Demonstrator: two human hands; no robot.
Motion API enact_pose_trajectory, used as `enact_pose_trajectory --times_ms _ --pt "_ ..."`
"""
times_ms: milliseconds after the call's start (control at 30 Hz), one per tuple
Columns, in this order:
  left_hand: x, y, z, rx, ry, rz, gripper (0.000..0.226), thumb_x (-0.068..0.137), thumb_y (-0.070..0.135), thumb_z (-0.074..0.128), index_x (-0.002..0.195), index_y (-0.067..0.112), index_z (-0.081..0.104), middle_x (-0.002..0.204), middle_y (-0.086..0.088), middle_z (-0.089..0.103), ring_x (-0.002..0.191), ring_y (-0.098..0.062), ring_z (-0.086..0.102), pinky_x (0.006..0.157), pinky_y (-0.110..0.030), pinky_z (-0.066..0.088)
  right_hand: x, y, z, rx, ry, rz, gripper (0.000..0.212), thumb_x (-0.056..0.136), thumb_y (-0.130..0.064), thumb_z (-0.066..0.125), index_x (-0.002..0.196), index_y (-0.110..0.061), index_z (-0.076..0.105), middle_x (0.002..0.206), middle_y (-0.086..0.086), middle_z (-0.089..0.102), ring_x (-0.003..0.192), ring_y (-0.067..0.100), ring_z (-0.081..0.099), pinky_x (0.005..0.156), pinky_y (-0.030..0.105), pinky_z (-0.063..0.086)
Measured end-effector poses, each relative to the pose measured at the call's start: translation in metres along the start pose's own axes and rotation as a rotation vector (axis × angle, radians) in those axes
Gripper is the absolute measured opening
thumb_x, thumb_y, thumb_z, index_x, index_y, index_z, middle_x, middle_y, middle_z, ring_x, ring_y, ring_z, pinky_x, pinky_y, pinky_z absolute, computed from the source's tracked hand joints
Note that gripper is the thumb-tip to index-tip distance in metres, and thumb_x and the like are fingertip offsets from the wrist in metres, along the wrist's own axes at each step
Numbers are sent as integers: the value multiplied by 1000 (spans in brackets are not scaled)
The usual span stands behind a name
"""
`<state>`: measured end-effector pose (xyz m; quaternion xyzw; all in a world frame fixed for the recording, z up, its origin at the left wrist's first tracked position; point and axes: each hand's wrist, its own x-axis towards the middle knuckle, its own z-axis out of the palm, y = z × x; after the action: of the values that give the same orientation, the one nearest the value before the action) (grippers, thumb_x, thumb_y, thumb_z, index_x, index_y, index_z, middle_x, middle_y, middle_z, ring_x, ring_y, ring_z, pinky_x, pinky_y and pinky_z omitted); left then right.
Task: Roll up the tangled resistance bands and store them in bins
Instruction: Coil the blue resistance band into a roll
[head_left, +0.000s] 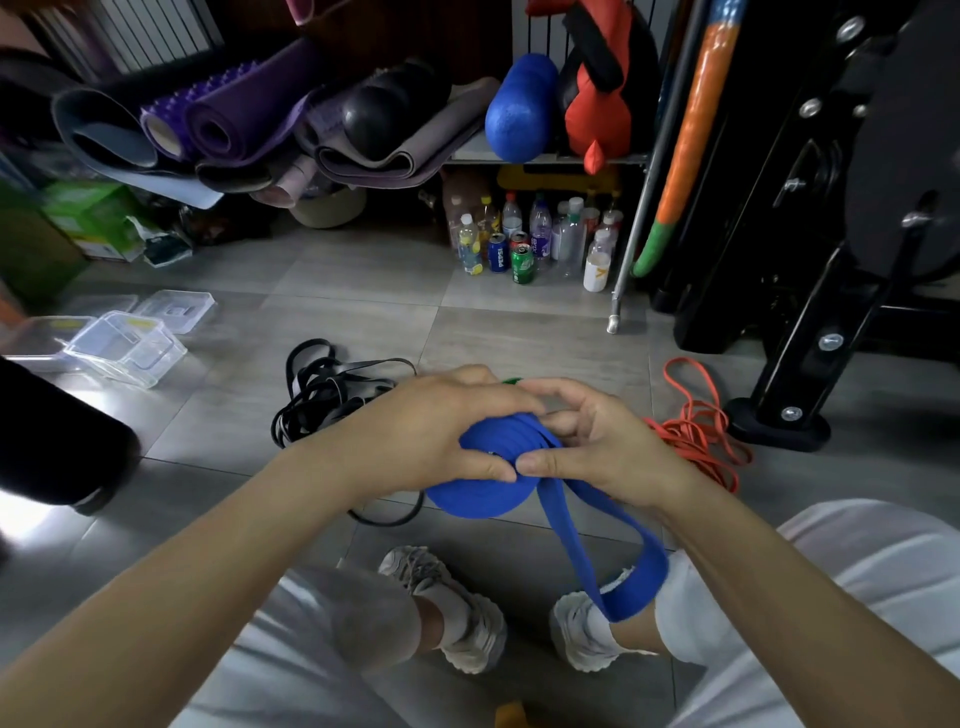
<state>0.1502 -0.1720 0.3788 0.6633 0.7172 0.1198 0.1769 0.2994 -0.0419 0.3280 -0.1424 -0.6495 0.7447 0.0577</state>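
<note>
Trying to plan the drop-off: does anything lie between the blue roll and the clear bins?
Only the black band tangle, on the floor between the clear bins at left and the blue roll gripped by the left hand and right hand. Carrying over it should work.

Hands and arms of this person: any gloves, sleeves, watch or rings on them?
No. The left hand and right hand are ungloved, with no rings on the fingers that show. The left forearm and right forearm carry no sleeve, watch or wristband up to the picture's edge.
</note>
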Motion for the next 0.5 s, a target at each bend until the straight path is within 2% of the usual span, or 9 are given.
enact_pose_trajectory --times_ms 67,133,233,333,433,467,500 --pt "0 -2 1 -64 41 3 51 78 47 67 122 53 43 112 17 50 106 -3 49 95 -30 43 -1 -3 -1 10 8 -16 66 68 -2 72 127 -12 44 94 13 72 89 23 70 77 29 56" --pt "0 -3 0 -142 120 3 49 75 48 66 119 53 45 109 18 51 105 1 50 93 -22 42 -2 -4 -4 50 36 -35 64 64 -9 73 122 -13 46 97 12 72 90 24 70 75 28 56" --pt "1 -4 -4 -268 265 -14 42 71 49 65 110 54 50 108 26 50 107 8 47 90 -8 36 -6 -4 -10 -25 110 -90 56 65 -17 72 116 -18 51 104 7 72 96 21 69 83 32 55" --pt "2 -5 -5 -402 390 -48 44 72 38 69 107 54 48 113 21 52 108 8 48 87 -6 38 -11 -1 -9 -159 197 -193 50 75 -22 65 123 -24 54 115 -1 68 104 11 65 88 26 52" --pt "4 -2 -2 -506 497 -61 45 72 31 70 109 48 50 114 21 55 108 7 51 86 -9 42 -12 -2 0 -218 228 -263 51 83 -24 57 133 -26 45 127 -7 60 105 0 61 80 12 48" --pt "5 -1 -1 -543 529 -70 45 71 30 70 108 46 50 112 22 55 106 8 51 85 -8 43 -10 -2 2 -213 233 -277 52 85 -22 56 135 -24 42 127 -7 60 103 1 63 81 12 48" --pt "5 1 1 -579 561 -74 45 71 27 71 108 44 51 111 21 56 103 9 52 83 -8 43 -9 -2 4 -184 249 -283 51 86 -19 55 135 -23 42 122 -9 63 93 1 66 75 12 49"
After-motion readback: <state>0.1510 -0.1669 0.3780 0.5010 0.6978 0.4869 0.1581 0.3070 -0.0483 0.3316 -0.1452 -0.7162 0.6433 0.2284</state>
